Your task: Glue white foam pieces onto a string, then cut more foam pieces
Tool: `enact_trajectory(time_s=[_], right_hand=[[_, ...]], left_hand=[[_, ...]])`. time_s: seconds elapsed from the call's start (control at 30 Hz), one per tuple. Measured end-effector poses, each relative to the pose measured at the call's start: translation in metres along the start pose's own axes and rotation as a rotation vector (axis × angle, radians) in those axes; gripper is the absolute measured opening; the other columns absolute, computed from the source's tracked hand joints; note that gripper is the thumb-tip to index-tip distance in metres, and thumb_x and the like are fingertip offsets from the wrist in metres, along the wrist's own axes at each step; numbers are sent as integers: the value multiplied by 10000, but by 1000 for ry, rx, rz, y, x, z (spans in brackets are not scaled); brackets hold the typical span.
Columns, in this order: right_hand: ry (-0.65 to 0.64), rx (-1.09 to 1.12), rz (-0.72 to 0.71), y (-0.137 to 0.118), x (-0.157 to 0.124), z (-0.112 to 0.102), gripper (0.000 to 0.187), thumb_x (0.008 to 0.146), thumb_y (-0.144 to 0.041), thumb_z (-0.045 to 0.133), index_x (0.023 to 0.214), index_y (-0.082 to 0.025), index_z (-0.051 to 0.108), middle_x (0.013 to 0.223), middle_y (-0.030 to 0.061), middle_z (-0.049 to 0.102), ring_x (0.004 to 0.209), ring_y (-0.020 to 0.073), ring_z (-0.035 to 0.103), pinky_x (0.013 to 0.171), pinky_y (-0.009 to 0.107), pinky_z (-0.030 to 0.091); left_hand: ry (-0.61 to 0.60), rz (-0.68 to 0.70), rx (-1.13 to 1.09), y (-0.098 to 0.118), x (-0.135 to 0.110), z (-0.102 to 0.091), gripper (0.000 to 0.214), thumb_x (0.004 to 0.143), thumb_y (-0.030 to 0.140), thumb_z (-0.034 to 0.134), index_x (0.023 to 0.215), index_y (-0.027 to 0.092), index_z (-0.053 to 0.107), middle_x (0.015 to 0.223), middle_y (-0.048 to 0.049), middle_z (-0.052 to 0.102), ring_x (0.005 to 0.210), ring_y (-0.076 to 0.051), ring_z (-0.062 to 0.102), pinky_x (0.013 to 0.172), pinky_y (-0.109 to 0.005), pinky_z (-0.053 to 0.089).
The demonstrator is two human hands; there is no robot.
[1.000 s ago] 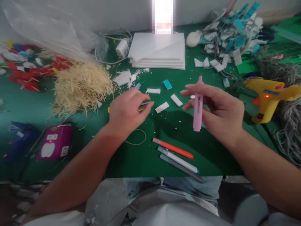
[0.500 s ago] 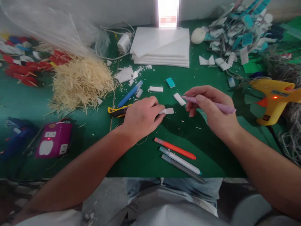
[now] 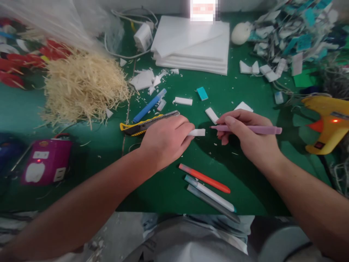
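Note:
Between the thumb and fingers of my left hand [image 3: 168, 140] is a small white foam strip [image 3: 200, 132], its free end pointing right. My right hand [image 3: 247, 136] grips a pink marker [image 3: 253, 129], tip toward the strip and a short gap from it. A yellow and black utility knife [image 3: 147, 123] lies partly behind my left hand. Just beyond my hands rest a white foam piece [image 3: 211, 115], another white strip [image 3: 183, 101] and a turquoise piece [image 3: 202, 93]. A blue marker [image 3: 149, 106] lies past the knife.
Orange [image 3: 204, 178], white [image 3: 211, 194] and grey markers [image 3: 214, 204] lie near the front edge. White foam sheets [image 3: 191, 43] are stacked at the back. Left are a straw pile [image 3: 84, 89] and a purple box [image 3: 47, 162]; right, a yellow glue gun [image 3: 324, 123].
The marker in my right hand has swung to lie more level, its tip now pointing at the strip. More of the utility knife shows behind my left hand. The whole view has shifted slightly.

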State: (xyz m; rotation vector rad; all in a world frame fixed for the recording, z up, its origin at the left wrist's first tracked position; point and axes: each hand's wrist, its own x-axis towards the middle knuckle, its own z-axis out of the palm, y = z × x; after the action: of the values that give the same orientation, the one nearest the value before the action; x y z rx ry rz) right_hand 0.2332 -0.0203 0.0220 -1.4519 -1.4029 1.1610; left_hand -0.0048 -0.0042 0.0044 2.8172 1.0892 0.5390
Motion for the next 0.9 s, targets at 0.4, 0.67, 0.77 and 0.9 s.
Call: enact_trajectory(time_s=[0.4, 0.67, 0.77, 0.9], right_hand=[[53, -32, 62, -4, -5, 1, 156, 869, -266, 817, 739, -233, 738, 657, 5, 764, 540, 160, 713, 522, 278, 595], [94, -83, 24, 0, 0, 3, 198, 820, -258, 840, 660, -251, 723, 606, -12, 733, 444, 130, 601, 429, 271, 513], [76, -108, 17, 0, 0, 2, 178, 840, -290, 839, 691, -252, 750, 633, -10, 754, 461, 127, 622, 442, 262, 523], [86, -107, 16, -2, -1, 4, 175, 829, -273, 832, 678, -246, 748, 611, -16, 744, 453, 123, 616, 446, 260, 518]], left_hand=[[-11, -5, -18, 1, 1, 4, 260, 1086, 264, 521, 1071, 185, 769, 956, -42, 725, 795, -162, 688, 647, -282, 482], [-39, -55, -86, 0, 2, 6, 256, 1070, 270, 528, 1025, 192, 768, 947, -41, 710, 809, -166, 680, 646, -286, 467], [-45, -64, -99, 1, 2, 5, 247, 1063, 262, 539, 1015, 186, 769, 949, -41, 706, 811, -173, 683, 632, -292, 458], [-53, -73, -105, 1, 2, 5, 254, 1065, 266, 528, 1013, 186, 763, 957, -45, 701, 813, -165, 677, 638, -285, 460]])
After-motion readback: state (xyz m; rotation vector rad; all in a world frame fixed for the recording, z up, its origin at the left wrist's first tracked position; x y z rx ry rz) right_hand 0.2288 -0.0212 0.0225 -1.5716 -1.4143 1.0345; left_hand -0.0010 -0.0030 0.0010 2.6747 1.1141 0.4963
